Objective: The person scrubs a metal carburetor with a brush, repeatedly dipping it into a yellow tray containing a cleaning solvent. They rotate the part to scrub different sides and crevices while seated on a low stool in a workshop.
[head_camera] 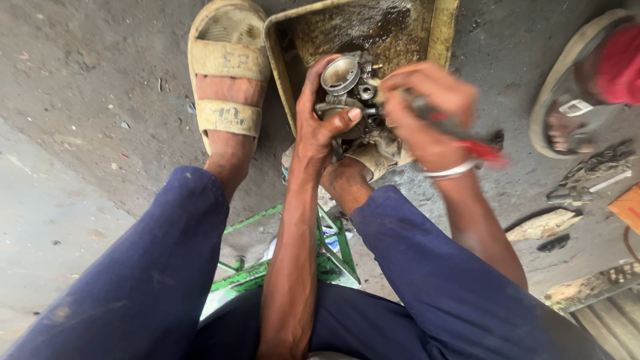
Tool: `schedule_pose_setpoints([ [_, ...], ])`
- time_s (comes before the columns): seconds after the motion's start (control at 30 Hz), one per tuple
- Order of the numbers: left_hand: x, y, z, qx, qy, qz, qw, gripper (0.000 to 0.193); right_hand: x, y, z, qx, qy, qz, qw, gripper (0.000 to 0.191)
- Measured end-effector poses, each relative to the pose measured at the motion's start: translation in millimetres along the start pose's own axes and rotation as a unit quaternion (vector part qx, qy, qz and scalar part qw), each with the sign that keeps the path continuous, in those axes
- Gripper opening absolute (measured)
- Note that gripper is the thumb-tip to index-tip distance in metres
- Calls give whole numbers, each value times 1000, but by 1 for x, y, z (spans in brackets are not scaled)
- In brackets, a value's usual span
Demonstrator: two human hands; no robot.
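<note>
My left hand [319, 120] grips a grey metal carburettor [347, 83] from the left, thumb across its body, its round bore facing up. My right hand [427, 117] is closed on a tool with a red handle [481, 151], blurred with motion, its tip against the carburettor's right side. Both hands are over the near edge of a dirty yellow tray [443, 33] on the concrete floor. A white band sits on my right wrist.
My feet wear tan sandals [228, 60], the left one beside the tray. A green metal stool frame [330, 257] is under me. Another person's sandalled foot [577, 100] is at the right, with a metal part [590, 177] and scraps near it.
</note>
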State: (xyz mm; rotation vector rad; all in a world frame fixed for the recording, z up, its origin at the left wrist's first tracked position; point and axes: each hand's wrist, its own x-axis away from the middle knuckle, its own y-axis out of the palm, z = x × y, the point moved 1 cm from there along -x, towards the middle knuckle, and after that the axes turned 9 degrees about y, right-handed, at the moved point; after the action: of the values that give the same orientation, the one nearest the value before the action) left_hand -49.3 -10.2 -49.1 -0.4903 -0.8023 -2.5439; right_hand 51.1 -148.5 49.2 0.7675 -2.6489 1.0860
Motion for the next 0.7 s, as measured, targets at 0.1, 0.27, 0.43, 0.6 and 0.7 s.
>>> schedule_pose_setpoints([
  [0.1, 2, 0, -2, 24, -13, 30, 999, 85, 0, 5, -9, -36, 26, -34, 998, 7],
  [0.27, 3, 2, -7, -61, 51, -2, 997, 86, -7, -7, -9, -28, 75, -16, 997, 8],
  [0.43, 1, 2, -8, -76, 68, 7, 995, 88, -3, -1, -2, -55, 52, -46, 996, 10],
  [0.6, 1, -4, -5, -20, 20, 13, 1000, 88, 2, -11, -5, -62, 118, -73, 988, 10],
  [0.7, 1, -3, -7, -49, 62, -17, 997, 88, 0, -3, -13, -88, 59, -8, 994, 6],
])
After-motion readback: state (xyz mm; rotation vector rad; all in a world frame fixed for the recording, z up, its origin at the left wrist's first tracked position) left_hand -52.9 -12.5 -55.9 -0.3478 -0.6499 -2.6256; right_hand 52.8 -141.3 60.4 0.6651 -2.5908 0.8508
